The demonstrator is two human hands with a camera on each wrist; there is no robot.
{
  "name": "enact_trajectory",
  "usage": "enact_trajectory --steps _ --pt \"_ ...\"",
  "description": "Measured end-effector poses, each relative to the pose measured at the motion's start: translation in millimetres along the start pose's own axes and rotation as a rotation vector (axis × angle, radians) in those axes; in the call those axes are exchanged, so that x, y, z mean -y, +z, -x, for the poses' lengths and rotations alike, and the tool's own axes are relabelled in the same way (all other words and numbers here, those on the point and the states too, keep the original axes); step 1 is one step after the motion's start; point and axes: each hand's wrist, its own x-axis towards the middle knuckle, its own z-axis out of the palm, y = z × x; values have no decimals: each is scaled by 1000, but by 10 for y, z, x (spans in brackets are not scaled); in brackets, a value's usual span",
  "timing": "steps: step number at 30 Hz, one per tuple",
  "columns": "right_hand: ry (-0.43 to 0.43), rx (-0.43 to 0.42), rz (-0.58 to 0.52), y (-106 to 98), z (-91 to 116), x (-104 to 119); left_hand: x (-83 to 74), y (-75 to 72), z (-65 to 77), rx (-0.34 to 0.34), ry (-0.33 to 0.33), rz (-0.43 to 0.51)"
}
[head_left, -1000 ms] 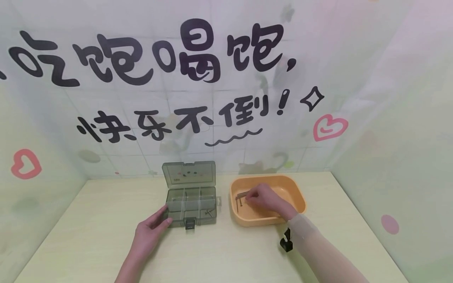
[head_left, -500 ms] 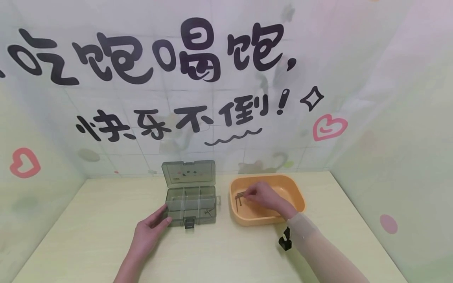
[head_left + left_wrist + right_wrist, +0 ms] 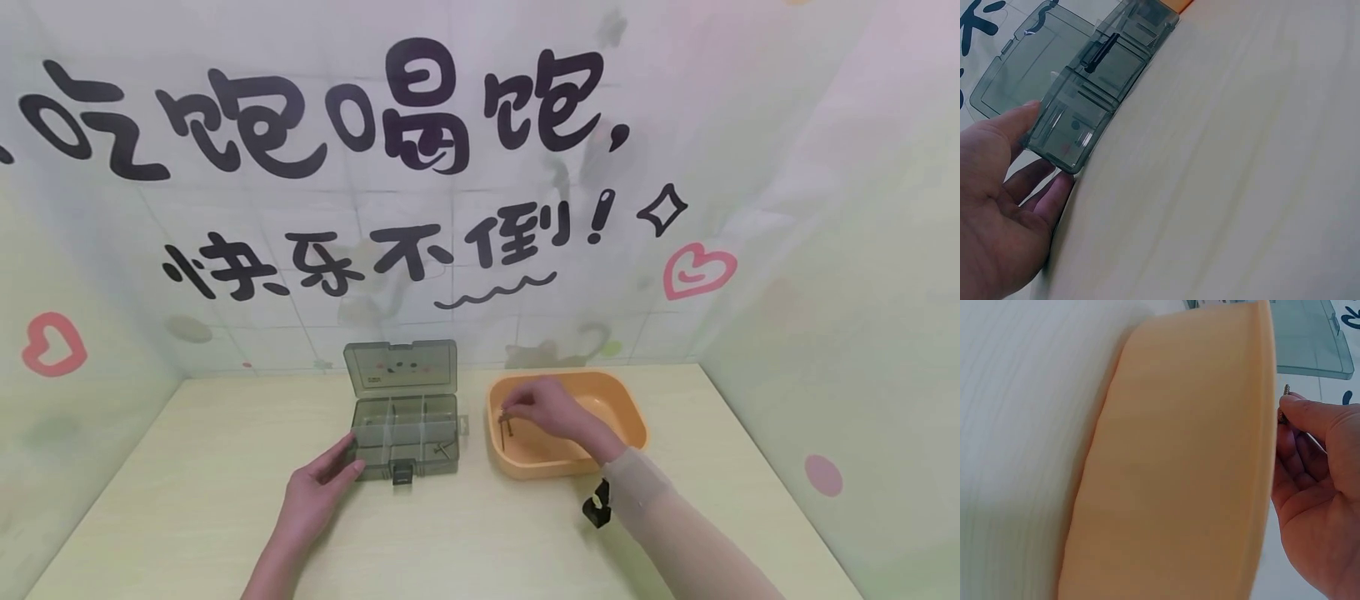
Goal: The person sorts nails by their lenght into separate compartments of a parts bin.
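My left hand (image 3: 318,492) grips the left side of a grey see-through compartment box (image 3: 405,454), whose lid (image 3: 401,369) stands up at the back. The left wrist view has my thumb and fingers at the box's near corner. A few screws (image 3: 444,450) lie in its front right compartment. Over the left end of an orange tray (image 3: 570,467), my right hand (image 3: 551,407) pinches a screw (image 3: 1286,392) between thumb and fingertips; its threaded end sticks up in the right wrist view. Other long screws (image 3: 503,435) lie in the tray just below that hand.
Box and tray stand side by side on a pale wooden table (image 3: 465,542), with a narrow gap between them. A latch (image 3: 402,475) hangs at the box's front. Behind is a printed wall sheet (image 3: 405,200), and side panels close off left and right. A black clip (image 3: 597,504) hangs below my right wrist.
My right hand has shifted slightly left and up inside the tray, lifting a screw in its fingertips. The left hand and box have stayed put.
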Motion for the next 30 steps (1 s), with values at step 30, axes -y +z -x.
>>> enact_trajectory --steps 30 --pt "-6 41 -125 621 -301 550 3 -15 24 0 15 13"
